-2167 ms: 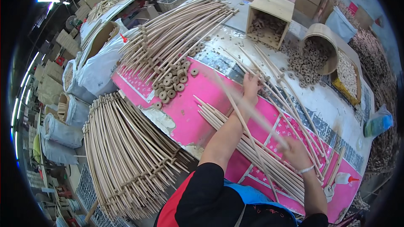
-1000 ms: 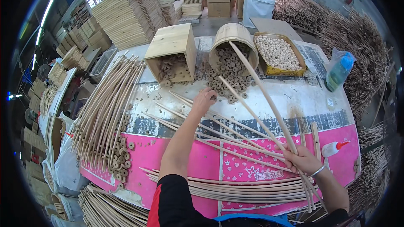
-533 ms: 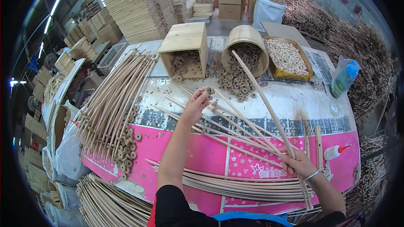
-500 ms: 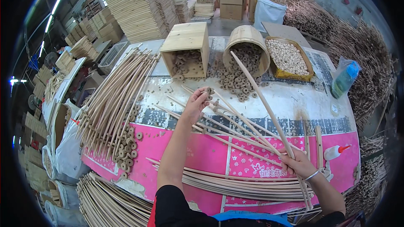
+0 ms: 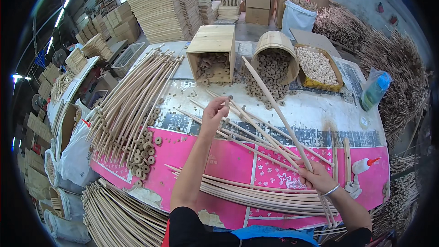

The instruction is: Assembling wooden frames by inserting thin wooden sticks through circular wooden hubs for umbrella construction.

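My right hand (image 5: 316, 178) is closed around thin wooden sticks; a thicker stick (image 5: 276, 107) slants from it up toward the barrel. Other thin sticks (image 5: 258, 130) fan out over the table from near that hand. Thumb and fingers of my left hand (image 5: 214, 115) are pinched together near the far ends of these sticks. What they pinch is hidden by the fingers. A small brown ring shows just beyond the fingertips. Brown wooden rings (image 5: 265, 92) spill from a wooden barrel (image 5: 275, 41) beyond my hands.
A bundle of sticks (image 5: 132, 96) lies at left beside loose rings (image 5: 145, 153). More long sticks (image 5: 256, 196) lie along the near edge. At the back stand a wooden box (image 5: 211, 41) and a tray of pale beads (image 5: 318, 66). A glue bottle (image 5: 363, 165) is at right.
The view has shifted slightly. A ring that showed at my left fingertips is now mostly out of sight. My right hand still grips its sticks.
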`<state>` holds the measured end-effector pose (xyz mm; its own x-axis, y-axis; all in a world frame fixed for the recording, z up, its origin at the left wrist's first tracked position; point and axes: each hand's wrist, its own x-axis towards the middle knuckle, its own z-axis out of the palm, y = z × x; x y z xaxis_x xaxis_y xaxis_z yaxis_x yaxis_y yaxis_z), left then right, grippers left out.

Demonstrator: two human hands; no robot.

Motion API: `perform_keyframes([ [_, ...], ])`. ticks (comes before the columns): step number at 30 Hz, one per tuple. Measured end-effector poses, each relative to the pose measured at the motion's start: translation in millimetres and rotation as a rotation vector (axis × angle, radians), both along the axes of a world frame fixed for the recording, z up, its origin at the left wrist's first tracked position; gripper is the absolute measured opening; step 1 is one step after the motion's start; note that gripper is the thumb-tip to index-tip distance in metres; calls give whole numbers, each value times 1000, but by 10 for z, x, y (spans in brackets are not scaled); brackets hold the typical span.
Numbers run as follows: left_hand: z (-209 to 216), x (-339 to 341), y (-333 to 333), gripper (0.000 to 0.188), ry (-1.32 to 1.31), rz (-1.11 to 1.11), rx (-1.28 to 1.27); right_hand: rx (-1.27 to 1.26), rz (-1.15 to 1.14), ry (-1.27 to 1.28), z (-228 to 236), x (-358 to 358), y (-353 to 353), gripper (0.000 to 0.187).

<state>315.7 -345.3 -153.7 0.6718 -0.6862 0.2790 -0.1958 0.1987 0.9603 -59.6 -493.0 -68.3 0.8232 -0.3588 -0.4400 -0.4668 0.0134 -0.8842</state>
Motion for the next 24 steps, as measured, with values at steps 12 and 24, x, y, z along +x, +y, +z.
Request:
perform_keyframes([
  [12, 66, 219, 92, 41, 806, -41, -255, -15, 44, -5, 191, 197, 77, 31],
  [24, 94, -235, -19, 18, 704, -227, 2, -32, 113, -59, 36, 1362, -132, 32],
])
